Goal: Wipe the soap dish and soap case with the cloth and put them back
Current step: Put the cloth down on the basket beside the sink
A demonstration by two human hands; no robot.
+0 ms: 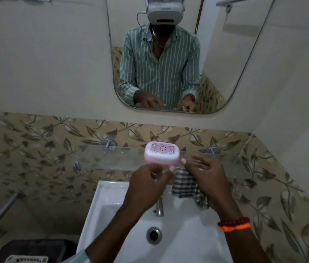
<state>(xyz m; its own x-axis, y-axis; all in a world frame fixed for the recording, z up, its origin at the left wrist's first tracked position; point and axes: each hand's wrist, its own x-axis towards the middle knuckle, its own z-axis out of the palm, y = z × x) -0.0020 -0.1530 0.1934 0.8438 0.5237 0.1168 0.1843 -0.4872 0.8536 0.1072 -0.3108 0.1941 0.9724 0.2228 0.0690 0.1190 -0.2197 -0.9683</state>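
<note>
Soap case (161, 153) on glass shelf (123, 158), L hand (148, 182) curled just below it, contact unclear, R hand (209, 172) beside, fingers loose, cloth (186, 185) beneath R hand, grip unclear.

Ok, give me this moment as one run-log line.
soap case: on glass shelf, lid shut | left hand: at case's front edge | right hand: holding checked cloth | sink: below

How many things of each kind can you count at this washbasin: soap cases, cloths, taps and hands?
Soap cases: 1, soap case
Cloths: 1, checked cloth
Taps: 1, tap
Hands: 2, left hand, right hand
Total: 5
</note>
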